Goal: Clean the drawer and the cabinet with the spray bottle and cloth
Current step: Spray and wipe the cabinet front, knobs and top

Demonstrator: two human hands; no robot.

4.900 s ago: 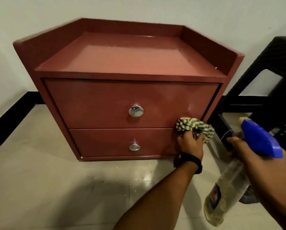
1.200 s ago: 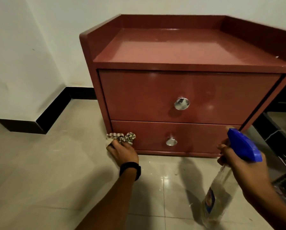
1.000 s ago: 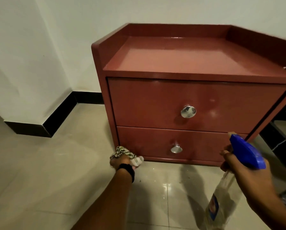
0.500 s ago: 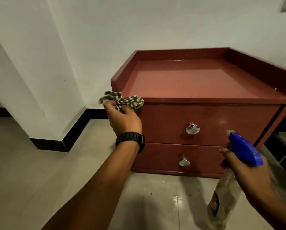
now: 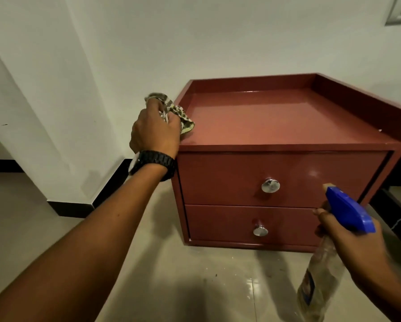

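Two drawers (image 5: pixel 280 180), two knobs (image 5: pixel 270 185) (one cabinet (image 5: pixel 287 117))

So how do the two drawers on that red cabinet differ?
The upper drawer has a taller front than the lower drawer. The upper drawer's knob looks bigger than the lower drawer's knob. Both are shut, the same glossy red, each with one round silver knob.
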